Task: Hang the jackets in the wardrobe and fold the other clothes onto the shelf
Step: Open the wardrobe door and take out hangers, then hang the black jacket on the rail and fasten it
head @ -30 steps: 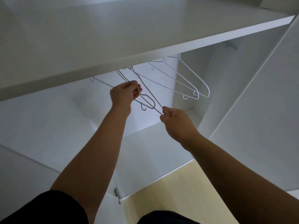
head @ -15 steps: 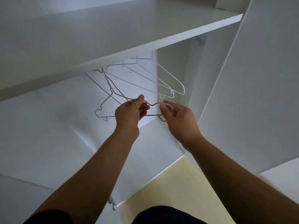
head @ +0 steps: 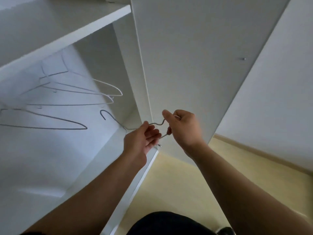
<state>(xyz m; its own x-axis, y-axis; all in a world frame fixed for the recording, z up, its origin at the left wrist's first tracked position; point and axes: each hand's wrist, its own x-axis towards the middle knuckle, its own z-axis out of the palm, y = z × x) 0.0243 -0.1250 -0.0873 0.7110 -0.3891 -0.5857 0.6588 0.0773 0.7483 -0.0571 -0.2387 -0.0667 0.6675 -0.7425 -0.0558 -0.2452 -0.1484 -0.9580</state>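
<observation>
Right, both hands were on the job: the left hand pinched the thin wire between thumb and fingers, and the right hand was curled round the kinked end just beside it. Between them they held 1 wire hanger, its hook pointing up and left into the wardrobe and catching on nothing. The grip looked narrow, with both hands bunched at 1 shoulder of the hanger, so the hook end was free to swing.

Judging from that, the step in hand was getting a hanger ready for a jacket. It would go best with the hands spread further apart along the wire, so the frame sat level and did not twist. The hook needed to stay clear of the spare hangers hanging well to the left under the shelf, because thin wire tangles easily. The open wardrobe door stood right behind the right hand, and a knock against it was a small risk.

No jackets or other clothes showed anywhere in view, so the next job would be to bring the hanger to them. Below lay the pale yellow floor.
</observation>
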